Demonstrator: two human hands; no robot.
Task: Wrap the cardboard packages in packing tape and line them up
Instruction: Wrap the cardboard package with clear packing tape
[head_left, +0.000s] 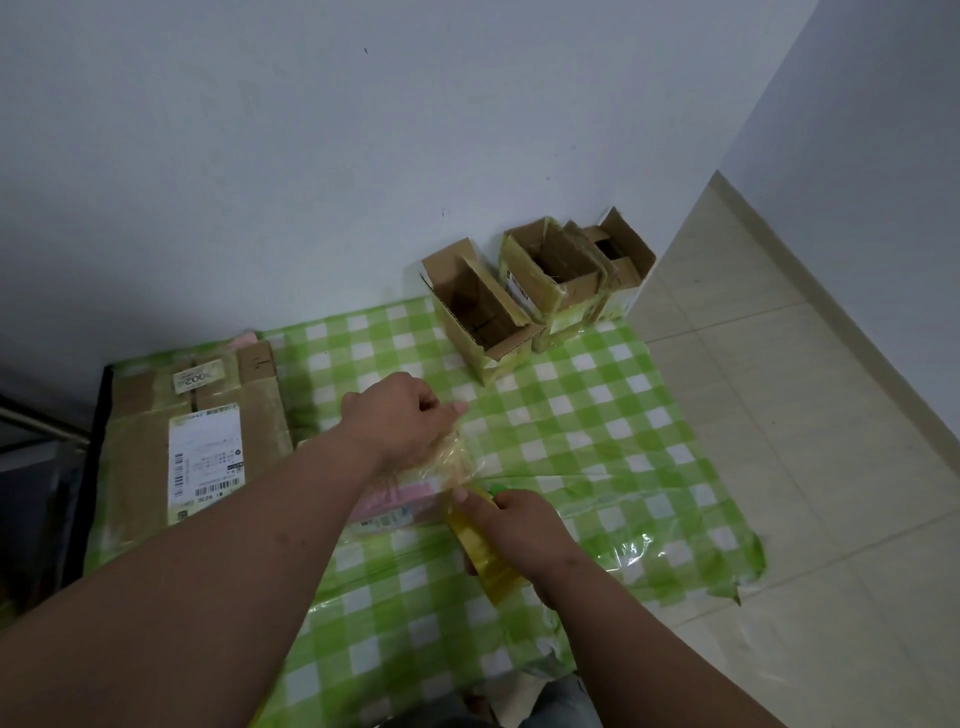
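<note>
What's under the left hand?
Under the left hand: a stretched sheet of clear tape over a pink package. The forearm covers most of the package.

Both forearms extended forward; left hand (402, 418) fingers curled (pinching), right hand (519, 530) closed in a grip.

three open cardboard boxes (480, 312), perhaps a fourth behind; one tape roll (485, 551); two hands (402, 421).
</note>
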